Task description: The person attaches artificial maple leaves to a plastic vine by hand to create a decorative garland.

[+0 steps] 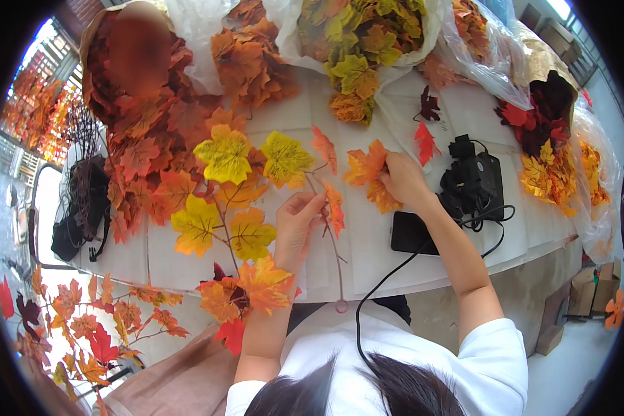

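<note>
My left hand [299, 220] pinches the thin brown stem [333, 239] of an artificial maple branch, which ends in a small loop near the table's front edge. Small orange leaves [335, 208] sit on this stem, beside my fingertips. Around the hand spread yellow leaves [223, 154] and orange leaves [265, 284], some lying over my left forearm; whether all belong to one branch I cannot tell. To the right, my right hand [403, 179] is closed on the edge of an orange artificial maple leaf cluster [366, 165], just apart from the stem.
Piles of red-orange leaves [142, 156] cover the table's left side. Bags of orange and yellow-green leaves [378, 41] line the back. A black phone [410, 233], black adapters with cables [473, 180] and dark red leaves [551, 111] are at right. Finished-looking branches [97, 326] stand lower left.
</note>
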Demonstrator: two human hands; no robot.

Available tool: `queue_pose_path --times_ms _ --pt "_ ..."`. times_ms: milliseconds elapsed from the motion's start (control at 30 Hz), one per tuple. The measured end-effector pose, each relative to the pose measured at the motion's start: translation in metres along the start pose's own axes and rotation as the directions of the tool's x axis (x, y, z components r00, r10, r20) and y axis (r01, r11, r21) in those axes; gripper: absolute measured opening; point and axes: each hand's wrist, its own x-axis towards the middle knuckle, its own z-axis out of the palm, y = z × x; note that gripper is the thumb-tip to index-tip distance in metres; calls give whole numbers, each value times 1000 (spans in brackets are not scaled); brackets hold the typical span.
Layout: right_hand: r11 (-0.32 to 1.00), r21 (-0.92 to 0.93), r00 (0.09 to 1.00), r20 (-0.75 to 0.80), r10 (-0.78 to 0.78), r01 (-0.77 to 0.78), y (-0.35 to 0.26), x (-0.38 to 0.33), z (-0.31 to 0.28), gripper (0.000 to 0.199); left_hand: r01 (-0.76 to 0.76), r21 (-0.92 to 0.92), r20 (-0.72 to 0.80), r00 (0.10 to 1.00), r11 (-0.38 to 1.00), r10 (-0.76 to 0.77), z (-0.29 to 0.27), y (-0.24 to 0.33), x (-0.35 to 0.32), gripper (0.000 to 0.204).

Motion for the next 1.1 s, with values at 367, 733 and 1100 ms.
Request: queue_pose_path --times_ms 367,733,1100 --pt "448 338 543 -284 -790 828 -96 -86 -7 18 -131 361 -115 976 923 183 2 -2 1 13" --pt "123 974 955 -154 -255 190 -44 -12 51 17 58 -189 84 996 980 -43 2 9 -5 20" --pt "-170 975 980 119 -159 -146 -61 -22 55 21 -71 -196 37 996 978 80 -1 7 -5 12"
